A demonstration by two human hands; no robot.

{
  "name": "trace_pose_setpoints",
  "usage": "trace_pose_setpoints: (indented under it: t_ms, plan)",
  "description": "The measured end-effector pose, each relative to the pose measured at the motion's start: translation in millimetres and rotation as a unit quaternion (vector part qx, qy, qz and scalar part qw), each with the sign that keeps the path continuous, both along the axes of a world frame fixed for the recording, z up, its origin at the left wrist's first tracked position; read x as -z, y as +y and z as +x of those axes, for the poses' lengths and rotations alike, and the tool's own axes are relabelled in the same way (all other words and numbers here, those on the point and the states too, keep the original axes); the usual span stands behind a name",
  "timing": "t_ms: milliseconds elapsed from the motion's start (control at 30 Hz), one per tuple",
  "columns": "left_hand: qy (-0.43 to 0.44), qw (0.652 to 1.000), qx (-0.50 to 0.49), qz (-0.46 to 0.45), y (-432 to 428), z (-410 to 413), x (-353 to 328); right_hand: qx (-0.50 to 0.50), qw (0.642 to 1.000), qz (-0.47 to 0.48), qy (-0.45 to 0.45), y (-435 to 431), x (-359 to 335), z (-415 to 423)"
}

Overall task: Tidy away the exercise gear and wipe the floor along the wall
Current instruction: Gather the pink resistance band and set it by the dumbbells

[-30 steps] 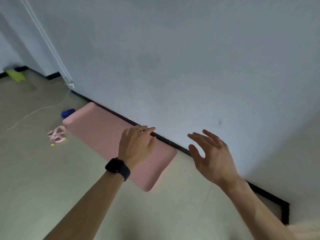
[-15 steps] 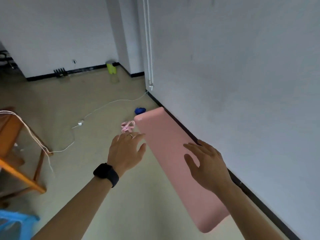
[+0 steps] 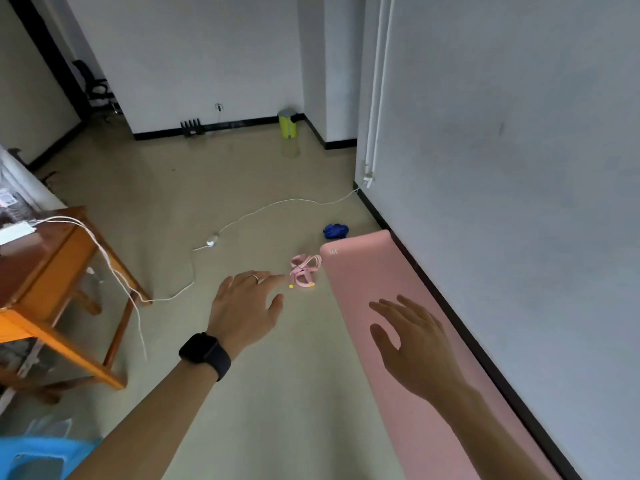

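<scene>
So both hands are spread wide and empty, the left hand (image 3: 244,308) stretching toward the pink resistance bands (image 3: 304,271) just beyond its fingertips, the right hand (image 3: 414,344) poised over the unrolled pink mat (image 3: 363,271) along the wall, seemingly to gather gear.

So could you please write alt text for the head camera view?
Two empty, open hands, left and right, reach over a pink exercise mat lying flat along the wall. A pink resistance band and blue cloth lie beyond.
</scene>
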State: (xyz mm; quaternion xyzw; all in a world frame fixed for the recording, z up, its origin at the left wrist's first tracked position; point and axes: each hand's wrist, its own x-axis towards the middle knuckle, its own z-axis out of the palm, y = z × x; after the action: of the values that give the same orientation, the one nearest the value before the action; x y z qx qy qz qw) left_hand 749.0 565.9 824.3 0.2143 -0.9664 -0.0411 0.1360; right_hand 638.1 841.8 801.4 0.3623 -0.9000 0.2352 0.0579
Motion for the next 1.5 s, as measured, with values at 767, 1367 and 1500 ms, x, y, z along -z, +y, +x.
trace_pose_setpoints:
  t_ms: [767, 1367, 1500]
  plan:
    - [-0.105, 0.991, -0.053, 0.066, -389, -291, 70, -0.044, 0.994, 0.055, -0.082, -391, 67, -323]
    - [-0.308, 0.943, 0.083, 0.094, -596, -626, 171, 0.058, 0.938, 0.156, -0.304, -598, 181, -574]
    - [-0.350, 0.925, 0.110, 0.098, -622, -685, 185, 0.064, 0.918, 0.161, -0.356, -636, 192, -616]
